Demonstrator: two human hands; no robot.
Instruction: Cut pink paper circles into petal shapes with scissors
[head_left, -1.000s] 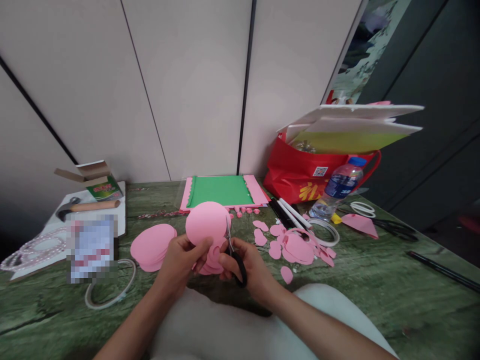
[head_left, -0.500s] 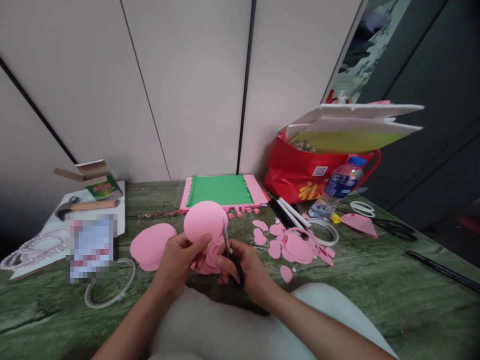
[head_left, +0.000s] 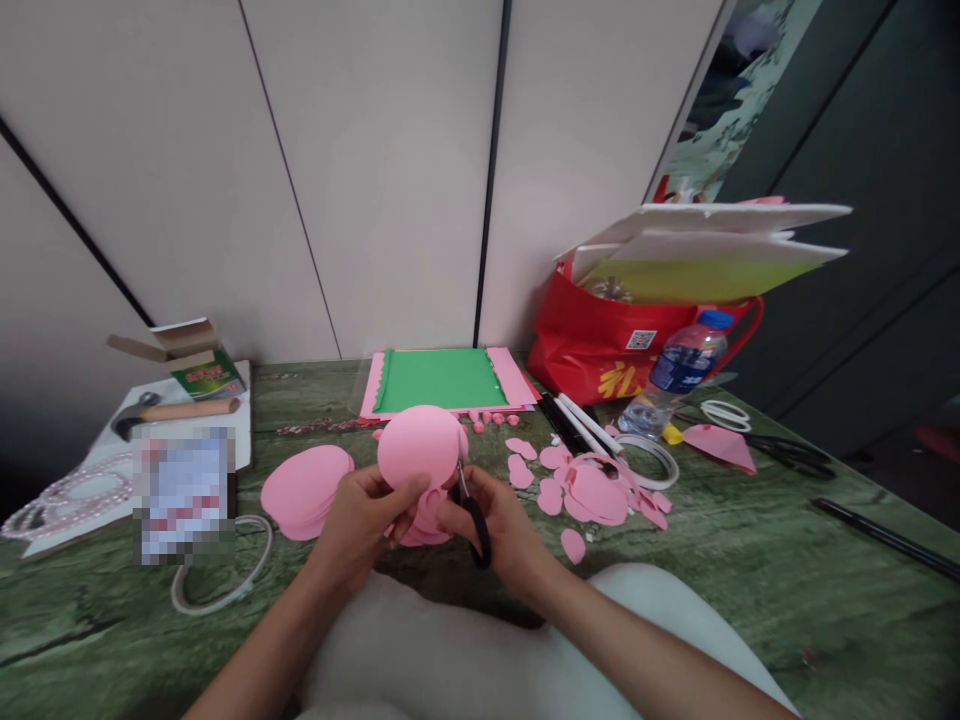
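Note:
My left hand pinches a round piece of pink paper by its lower edge and holds it up off the table. Closed round the black handles of a pair of scissors is my right hand; the blades point upward at the paper's right edge. Whether the blades are parted I cannot tell. Below the held paper, partly hidden by my fingers, lie cut pink pieces. A stack of pink paper circles rests to the left of my left hand. Pink scraps lie scattered to the right.
At the back lies a green sheet on pink paper. A red bag, water bottle, markers and tape roll stand or lie right. On the left are a hammer, bead strings and another tape roll.
Both hands have shifted slightly right, carrying the pink circle and the scissors with them. The blades remain at the paper's right edge.

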